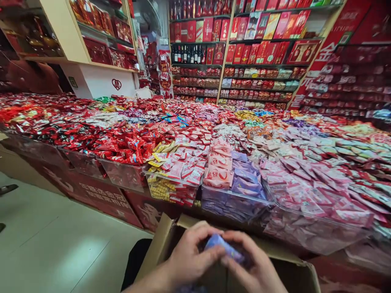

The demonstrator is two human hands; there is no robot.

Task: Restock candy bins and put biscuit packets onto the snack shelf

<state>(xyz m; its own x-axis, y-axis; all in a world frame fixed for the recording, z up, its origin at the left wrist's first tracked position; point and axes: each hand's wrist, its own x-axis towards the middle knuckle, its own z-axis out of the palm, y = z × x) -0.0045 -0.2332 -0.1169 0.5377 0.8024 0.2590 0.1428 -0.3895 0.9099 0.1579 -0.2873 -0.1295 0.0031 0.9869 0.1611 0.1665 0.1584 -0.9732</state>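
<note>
1. The left hand (187, 256) and the right hand (255, 264) meet at the bottom of the view, fingers curled in toward each other.
2. Between them they pinch a purple packet (224, 247); the left thumb and fingers hold its near end, the right fingers close over its far end. Both hands are narrow, shut on the packet.
3. The packet is held above an open cardboard box (302, 276), whose flaps stand up on either side of the hands. What lies inside the box is too dark to tell.
4. Just beyond the box runs a long counter (100, 195) with a red front, edged by a row of clear bins.
5. The bin nearest the hands, a clear bin (235, 205), holds purple packets (246, 179) like the one in hand, with pink packets (219, 171) stacked on its left side.
6. Left of it, another bin holds yellow sweets (160, 189) under pink and white wrappers.
7. Further left lie heaps of red sweets (122, 146).
8. To the right, a wide spread of pale pink packets (305, 183) fills the counter.
9. Behind the counter stand shelves (259, 53) of red gift boxes, and dark bottles (186, 53) sit on one shelf.
10. At the left a white floor (45, 244) shows, with a dark shoe tip (7, 188) at its edge.
</note>
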